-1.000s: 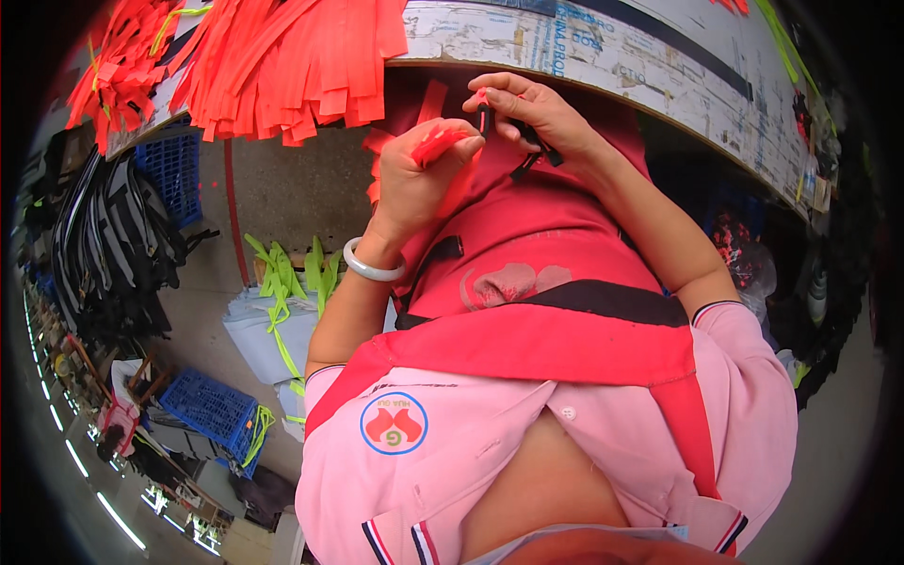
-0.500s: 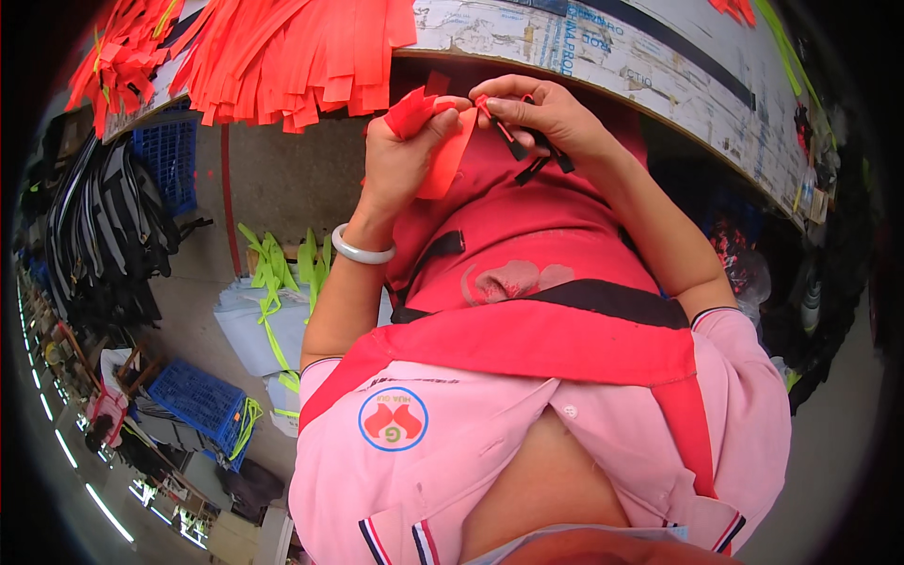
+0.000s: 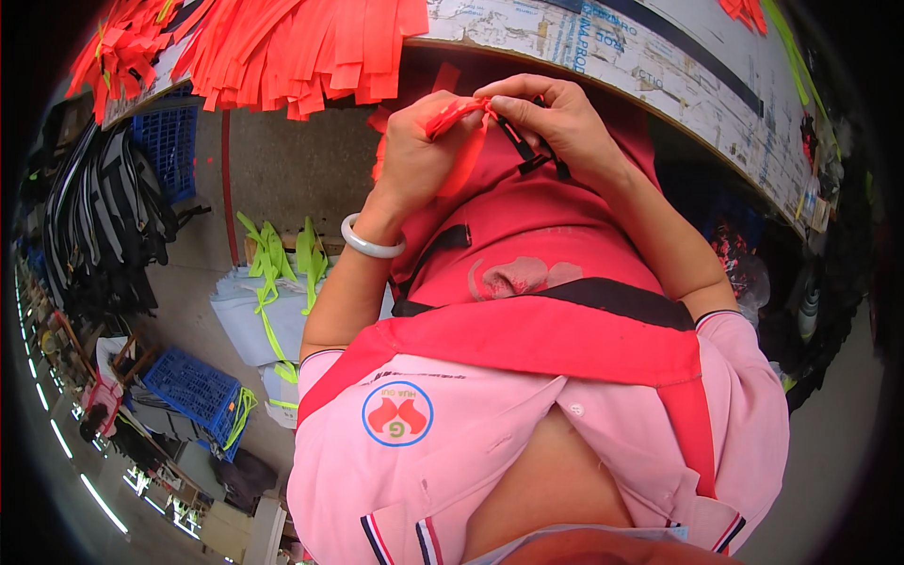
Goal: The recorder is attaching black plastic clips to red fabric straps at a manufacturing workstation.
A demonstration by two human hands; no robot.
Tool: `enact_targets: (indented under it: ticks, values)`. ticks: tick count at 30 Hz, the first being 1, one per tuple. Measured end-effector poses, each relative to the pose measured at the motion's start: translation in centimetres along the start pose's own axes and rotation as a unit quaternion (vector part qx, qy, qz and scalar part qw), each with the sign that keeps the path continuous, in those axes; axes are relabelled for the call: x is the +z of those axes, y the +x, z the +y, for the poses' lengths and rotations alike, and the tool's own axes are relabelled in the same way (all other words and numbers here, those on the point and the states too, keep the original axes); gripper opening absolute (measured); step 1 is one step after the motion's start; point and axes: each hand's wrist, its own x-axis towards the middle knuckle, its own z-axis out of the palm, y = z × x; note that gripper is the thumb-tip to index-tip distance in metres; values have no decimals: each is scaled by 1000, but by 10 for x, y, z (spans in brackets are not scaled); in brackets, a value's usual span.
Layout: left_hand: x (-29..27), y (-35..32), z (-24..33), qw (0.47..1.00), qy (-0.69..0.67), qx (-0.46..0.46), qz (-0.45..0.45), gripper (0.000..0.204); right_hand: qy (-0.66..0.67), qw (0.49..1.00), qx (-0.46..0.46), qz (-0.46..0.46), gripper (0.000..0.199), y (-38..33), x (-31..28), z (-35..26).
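Note:
My left hand [image 3: 424,146] is closed round an orange-red fabric strip [image 3: 460,171], part of which hangs below the fingers. A bunched part of the strip leads across to my right hand [image 3: 557,121]. There, thumb and forefinger pinch at the strip's end, with the fingertips of both hands almost meeting. Several short black strips [image 3: 516,143] hang from under my right fingers; whether they are joined to the orange-red strip I cannot tell. Both hands are held over the red apron [image 3: 556,207], close to the table's front edge.
A large bundle of orange-red strips [image 3: 301,56] overhangs the worn white table [image 3: 650,56]. Black straps [image 3: 104,207] hang at the left, near a blue crate [image 3: 165,151]. Yellow-green strips [image 3: 271,254] lie over pale sheets below. Another person [image 3: 104,405] is far off at lower left.
My left hand has turned and moved slightly right, closer to my right hand. The strip's bunched part now runs across between them. My right hand keeps its pinch.

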Motion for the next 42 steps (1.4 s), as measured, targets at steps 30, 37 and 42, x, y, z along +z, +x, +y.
enact_targets:
  ticks: [30,37,42]
  values:
    - [-15,1,19,966,-236,-96,-39,17,-95,982,-159,-26,16,-7,2,-11]
    - [-17,1,20,959,-258,-106,-52,18,-112,987,-113,-23,18,-6,0,-12]
    - [-16,1,21,957,-266,-106,-49,18,-124,989,-76,-31,15,-8,0,-19]
